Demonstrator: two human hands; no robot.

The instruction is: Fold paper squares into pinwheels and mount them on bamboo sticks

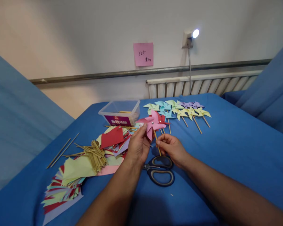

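Observation:
A pink paper pinwheel (152,123) is held up over the blue table (226,150). My left hand (138,145) is closed on the pinwheel's lower blades. My right hand (171,147) pinches its thin wooden stick (157,142) from the right. Directly beneath the hands lie black-handled scissors (161,171).
Finished pinwheels (179,111) in green, blue, purple and yellow lie in a row behind. A clear plastic box (120,112) stands at the back left. Cut coloured paper sheets (68,175), a bundle of short sticks (96,155) and two long sticks (62,150) cover the left side.

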